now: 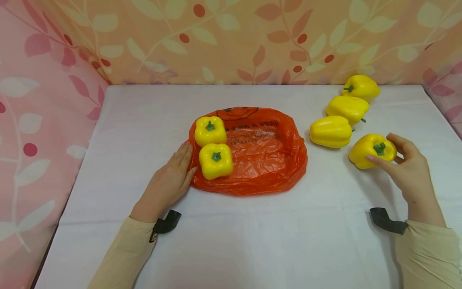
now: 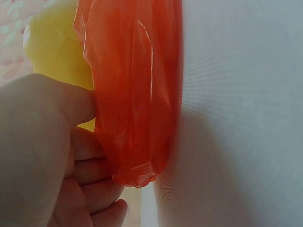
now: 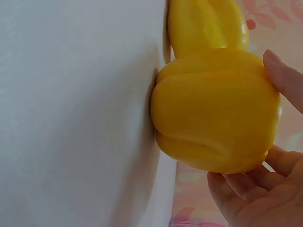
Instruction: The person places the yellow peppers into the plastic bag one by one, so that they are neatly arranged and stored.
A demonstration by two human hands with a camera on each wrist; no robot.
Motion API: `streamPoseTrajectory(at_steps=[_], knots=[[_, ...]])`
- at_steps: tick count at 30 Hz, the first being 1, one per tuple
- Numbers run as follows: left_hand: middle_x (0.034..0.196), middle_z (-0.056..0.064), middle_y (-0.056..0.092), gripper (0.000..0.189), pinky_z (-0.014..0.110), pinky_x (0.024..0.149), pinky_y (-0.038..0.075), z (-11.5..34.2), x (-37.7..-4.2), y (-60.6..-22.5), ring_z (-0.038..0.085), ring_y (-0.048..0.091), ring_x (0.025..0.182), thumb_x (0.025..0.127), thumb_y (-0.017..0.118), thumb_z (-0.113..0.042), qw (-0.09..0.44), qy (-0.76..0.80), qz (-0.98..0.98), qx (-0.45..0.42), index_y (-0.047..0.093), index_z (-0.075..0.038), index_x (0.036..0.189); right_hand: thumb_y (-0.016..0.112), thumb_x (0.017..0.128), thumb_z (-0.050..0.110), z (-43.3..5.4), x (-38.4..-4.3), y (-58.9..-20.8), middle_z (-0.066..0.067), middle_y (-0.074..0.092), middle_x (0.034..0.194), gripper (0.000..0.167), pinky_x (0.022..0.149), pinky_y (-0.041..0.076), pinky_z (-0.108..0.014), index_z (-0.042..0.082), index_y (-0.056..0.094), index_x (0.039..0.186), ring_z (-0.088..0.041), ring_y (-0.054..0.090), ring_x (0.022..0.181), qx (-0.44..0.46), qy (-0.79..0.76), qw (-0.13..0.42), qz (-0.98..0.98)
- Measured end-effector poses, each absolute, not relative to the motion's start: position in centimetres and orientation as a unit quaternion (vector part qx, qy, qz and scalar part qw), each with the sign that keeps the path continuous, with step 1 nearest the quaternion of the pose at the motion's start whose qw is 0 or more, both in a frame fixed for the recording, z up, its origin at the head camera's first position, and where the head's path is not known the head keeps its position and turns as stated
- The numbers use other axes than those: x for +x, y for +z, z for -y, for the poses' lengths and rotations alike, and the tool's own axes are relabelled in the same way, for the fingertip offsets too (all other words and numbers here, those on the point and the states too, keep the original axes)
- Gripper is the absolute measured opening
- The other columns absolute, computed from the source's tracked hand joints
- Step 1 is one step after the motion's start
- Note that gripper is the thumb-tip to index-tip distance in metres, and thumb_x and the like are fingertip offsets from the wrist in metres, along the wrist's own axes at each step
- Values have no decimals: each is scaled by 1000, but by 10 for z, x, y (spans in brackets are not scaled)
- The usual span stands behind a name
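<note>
Surrounding white worktop, floral cloth is hung. Centrally, red bag is spread; at its left edge, left hand is rested, fingers together, thumb apart. At right, held pepper is clamped in right hand. Three loose peppers are crowded behind, frontmost just beside bag; two peppers are stood on bag's left part.

Head view: from above, facing the far edge of the tabletop. Wrist views: close, sideways; left shares plastic bag, right held bell pepper.

The red bag reads "HAVE A NICE", mirrored.
</note>
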State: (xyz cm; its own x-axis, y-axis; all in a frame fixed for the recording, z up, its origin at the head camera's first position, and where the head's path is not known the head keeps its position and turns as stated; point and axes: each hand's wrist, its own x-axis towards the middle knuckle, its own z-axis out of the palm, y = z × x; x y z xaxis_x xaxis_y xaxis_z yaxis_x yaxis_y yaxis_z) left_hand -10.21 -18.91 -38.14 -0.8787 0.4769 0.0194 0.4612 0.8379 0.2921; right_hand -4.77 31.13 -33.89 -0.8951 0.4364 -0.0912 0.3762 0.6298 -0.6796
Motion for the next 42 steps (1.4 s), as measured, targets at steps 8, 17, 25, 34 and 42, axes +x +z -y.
streamPoseTrajectory(at_steps=[8,17,25,34,42], knots=[[152,20,23,65,46,107,31,189,-102,-381,32,25,139,97,50,-28,28,145,-958,245,24,6,146,66,86,40,-319,-48,-347,-11,20,155,84,115,16,-39,12,20,152,-27,20,139,-218,354,25,909],[152,20,23,64,46,108,29,190,-103,-381,32,25,139,97,50,-28,29,146,-957,248,25,7,145,66,86,40,-322,-49,-349,-15,18,155,86,114,22,-39,11,18,152,-35,24,133,-234,337,14,912],[152,20,23,64,46,108,30,189,-103,-382,32,25,139,97,50,-28,28,146,-958,247,25,7,145,71,80,47,-356,-54,-379,-3,26,154,86,109,30,-29,27,26,150,-28,30,125,-234,320,36,917],[151,21,25,63,46,108,30,189,-103,-382,33,27,138,97,50,-27,24,146,-957,249,27,7,145,68,85,41,-312,-47,-337,-14,21,154,85,112,27,-37,10,23,151,-34,28,123,-238,329,29,913],[152,20,24,64,47,107,32,189,-103,-382,33,27,138,97,50,-29,28,145,-958,247,26,7,145,67,86,38,-306,-43,-328,-12,22,155,82,109,27,-24,13,24,151,-35,29,132,-226,326,35,917]])
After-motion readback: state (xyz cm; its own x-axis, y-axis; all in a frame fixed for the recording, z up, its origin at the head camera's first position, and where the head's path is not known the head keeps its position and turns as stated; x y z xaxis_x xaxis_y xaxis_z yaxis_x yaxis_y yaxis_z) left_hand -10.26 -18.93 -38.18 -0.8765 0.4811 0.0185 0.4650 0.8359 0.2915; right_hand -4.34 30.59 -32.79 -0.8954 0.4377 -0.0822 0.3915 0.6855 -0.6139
